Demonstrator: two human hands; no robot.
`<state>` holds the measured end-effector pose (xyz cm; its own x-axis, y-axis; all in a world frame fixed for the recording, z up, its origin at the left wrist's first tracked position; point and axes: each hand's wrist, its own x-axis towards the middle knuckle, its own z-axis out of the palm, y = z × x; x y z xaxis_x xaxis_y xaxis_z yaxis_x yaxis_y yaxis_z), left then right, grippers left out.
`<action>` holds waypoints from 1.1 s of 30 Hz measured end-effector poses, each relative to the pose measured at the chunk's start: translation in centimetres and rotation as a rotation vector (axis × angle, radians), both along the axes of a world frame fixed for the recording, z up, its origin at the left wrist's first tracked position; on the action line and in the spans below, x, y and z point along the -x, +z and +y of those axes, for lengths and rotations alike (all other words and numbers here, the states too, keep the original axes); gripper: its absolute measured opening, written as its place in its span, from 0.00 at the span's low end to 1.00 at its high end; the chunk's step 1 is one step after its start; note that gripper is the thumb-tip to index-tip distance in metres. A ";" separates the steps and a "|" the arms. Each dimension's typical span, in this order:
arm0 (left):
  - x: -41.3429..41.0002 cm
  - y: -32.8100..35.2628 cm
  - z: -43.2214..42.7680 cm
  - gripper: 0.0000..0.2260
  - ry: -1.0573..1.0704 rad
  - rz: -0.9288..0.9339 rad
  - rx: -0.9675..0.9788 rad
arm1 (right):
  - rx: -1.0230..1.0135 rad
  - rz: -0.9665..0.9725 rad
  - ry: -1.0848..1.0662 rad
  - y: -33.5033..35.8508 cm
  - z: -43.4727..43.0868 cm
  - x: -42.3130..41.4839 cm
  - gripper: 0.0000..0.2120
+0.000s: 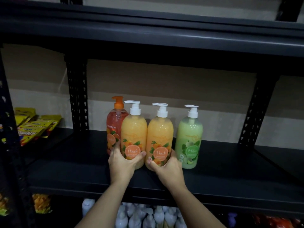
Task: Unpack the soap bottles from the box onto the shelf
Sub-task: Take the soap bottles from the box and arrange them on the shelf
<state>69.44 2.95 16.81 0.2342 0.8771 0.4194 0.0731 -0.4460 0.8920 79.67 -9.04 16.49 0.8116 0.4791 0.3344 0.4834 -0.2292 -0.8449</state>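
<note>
Two orange peach soap bottles with white pumps stand upright side by side on the black shelf (230, 175). My left hand (122, 163) grips the base of the left peach bottle (134, 129). My right hand (167, 168) grips the base of the right peach bottle (160, 130). A green melon bottle (189, 137) stands just right of them, untouched. Behind the left peach bottle stands a red-orange bottle (115, 120) with an orange pump. The box is not in view.
Yellow snack packets (35, 125) lie on the neighbouring shelf at far left. Perforated black uprights (77, 96) frame the bay. The shelf above (164, 35) hangs low over the pumps. Several white pump bottles (148, 216) fill the shelf below.
</note>
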 end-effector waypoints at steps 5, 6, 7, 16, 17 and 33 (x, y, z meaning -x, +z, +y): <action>-0.1 0.0 0.2 0.44 0.031 0.036 0.002 | 0.014 -0.001 -0.028 -0.6 0.4 -0.2 0.34; -0.1 0.1 0.1 0.44 0.034 0.034 0.002 | 0.019 -0.002 -0.028 -0.6 0.5 -0.2 0.34; -0.1 0.1 0.1 0.44 0.036 0.032 -0.003 | 0.024 -0.003 -0.026 -0.6 0.5 -0.2 0.35; -0.1 0.3 0.1 0.47 0.022 0.080 0.025 | 0.081 -0.005 -0.041 0.1 0.2 0.4 0.37; 0.0 0.4 0.1 0.48 0.008 0.096 0.041 | 0.097 -0.013 -0.055 0.2 0.2 0.6 0.38; 11.0 -2.5 -11.6 0.16 -0.209 0.269 -0.195 | 0.478 -0.299 0.067 -3.5 -12.1 8.7 0.31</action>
